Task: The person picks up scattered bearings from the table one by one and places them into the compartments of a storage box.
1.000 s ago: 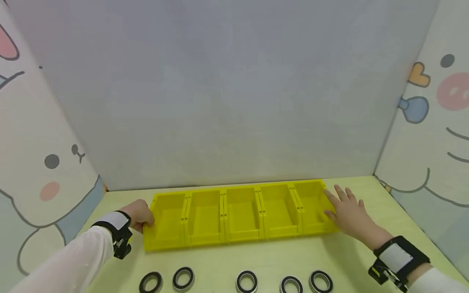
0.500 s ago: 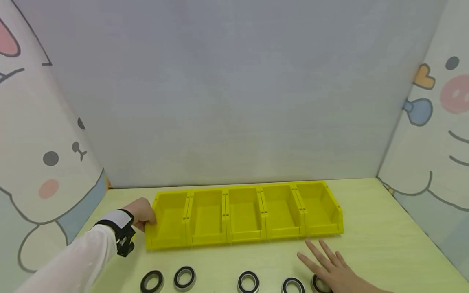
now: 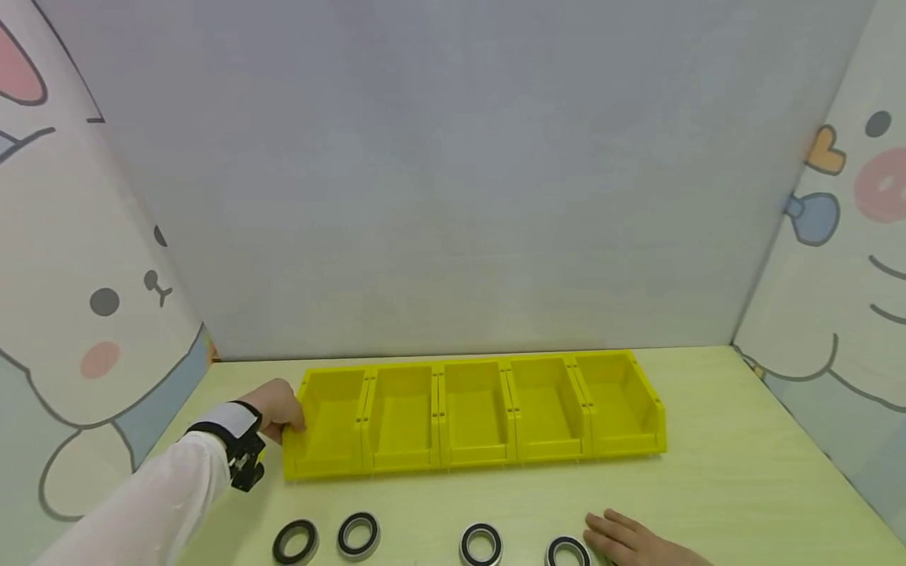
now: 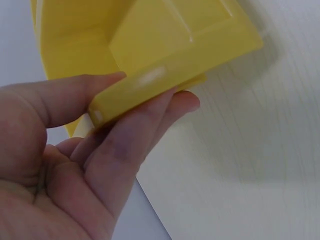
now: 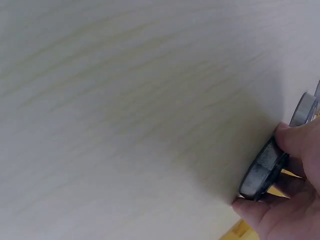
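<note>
A row of joined yellow bins [image 3: 442, 464] stands on the table. My left hand [image 3: 279, 405] holds its left end; in the left wrist view the thumb lies inside the yellow wall [image 4: 150, 75] and the fingers outside and beneath it. At the front right, my right hand [image 3: 633, 542] reaches down to the tabletop. The right wrist view shows its thumb and fingers gripping the edge of a ball bearing [image 5: 260, 172], a black-faced ring with a metal rim. In the head view that bearing is hidden by the hand. Another bearing [image 5: 304, 109] sits just past it.
More bearings lie along the table's front: one at the far left [image 3: 279, 542], one beside it [image 3: 343, 537], one mid-table [image 3: 465, 544], and one left of my right hand [image 3: 552, 555]. A pale wall [image 3: 453, 196] rises behind the bins, with cartoon-printed panels [image 3: 849, 330] on both sides.
My right hand has left the bins' right end, come down toward the front, and taken hold of the rightmost bearing. My left hand keeps its hold on the left end.
</note>
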The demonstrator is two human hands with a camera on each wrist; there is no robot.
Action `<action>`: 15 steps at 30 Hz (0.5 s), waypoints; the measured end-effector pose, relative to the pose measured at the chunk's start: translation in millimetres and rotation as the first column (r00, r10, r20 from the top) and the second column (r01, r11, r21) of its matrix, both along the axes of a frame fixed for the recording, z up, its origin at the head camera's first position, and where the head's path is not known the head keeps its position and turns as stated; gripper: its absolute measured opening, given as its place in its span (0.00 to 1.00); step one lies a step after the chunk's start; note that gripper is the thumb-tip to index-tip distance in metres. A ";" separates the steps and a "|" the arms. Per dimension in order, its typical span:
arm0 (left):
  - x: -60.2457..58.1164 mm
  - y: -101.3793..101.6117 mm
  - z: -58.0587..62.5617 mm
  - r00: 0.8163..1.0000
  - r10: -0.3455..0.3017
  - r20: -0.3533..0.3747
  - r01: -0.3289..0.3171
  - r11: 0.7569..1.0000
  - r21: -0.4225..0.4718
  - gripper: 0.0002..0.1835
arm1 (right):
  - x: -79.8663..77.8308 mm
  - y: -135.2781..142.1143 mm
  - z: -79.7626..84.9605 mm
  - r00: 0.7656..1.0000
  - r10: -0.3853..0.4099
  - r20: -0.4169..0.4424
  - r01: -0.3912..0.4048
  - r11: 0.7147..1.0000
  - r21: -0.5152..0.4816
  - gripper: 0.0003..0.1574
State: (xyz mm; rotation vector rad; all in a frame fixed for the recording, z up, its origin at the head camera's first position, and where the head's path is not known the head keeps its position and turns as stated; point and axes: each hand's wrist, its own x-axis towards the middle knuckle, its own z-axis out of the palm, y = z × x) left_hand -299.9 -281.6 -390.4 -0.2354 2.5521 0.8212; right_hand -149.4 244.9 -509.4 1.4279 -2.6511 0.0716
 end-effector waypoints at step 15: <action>-9.3 -3.1 -9.1 1.000 -0.003 -0.002 0.003 1.000 -0.011 0.12 | -11.4 -16.4 44.6 0.942 -0.008 0.337 0.010 1.000 -0.005 0.23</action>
